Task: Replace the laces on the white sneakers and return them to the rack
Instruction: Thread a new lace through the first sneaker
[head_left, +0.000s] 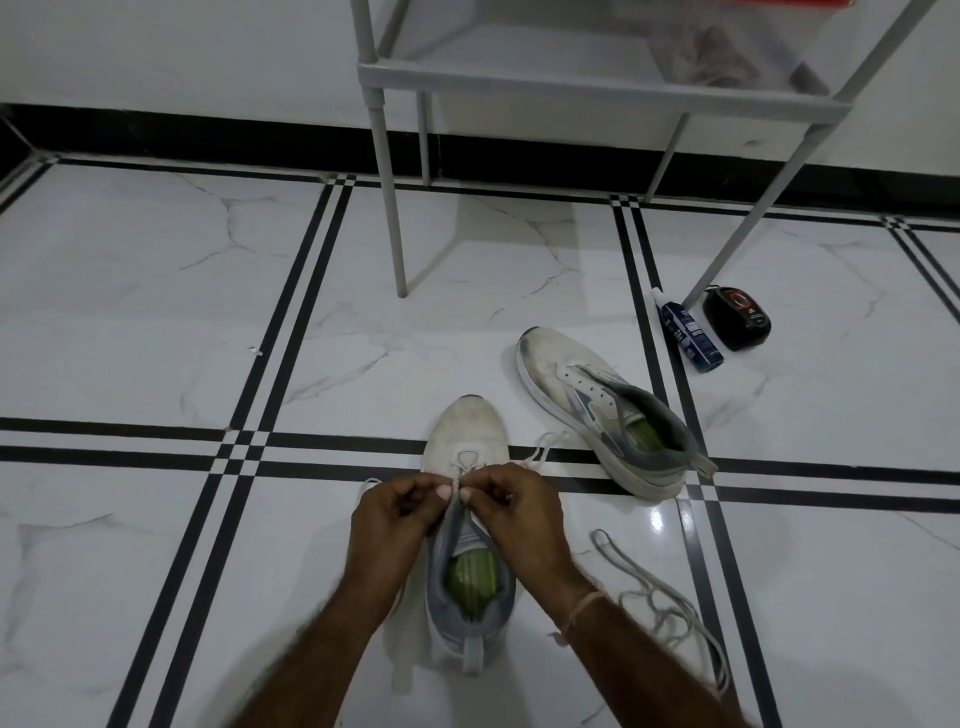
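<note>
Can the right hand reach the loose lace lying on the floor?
Probably yes, after letting go: the right hand pinches the sneaker's lace now, but the loose lace lies on bare floor beside that arm, nothing covering it.

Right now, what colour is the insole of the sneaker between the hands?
The insole is light green; the head view shows it best.

Left of the near sneaker (465, 431): bare floor (156, 338), wide passage. Beyond its toe: open tiles up to the rack (597, 83) legs, with a gap between them. Just beside it on the right: second sneaker (597, 410), blocking that side; farther right, bottle (688, 332) and black case (737, 319) by a rack leg. Right of its heel: loose lace (660, 597) sprawled over the floor. Above its tongue: left hand (395, 512) and right hand (519, 506) crowded together, pinching its threaded lace (457, 470)
</note>
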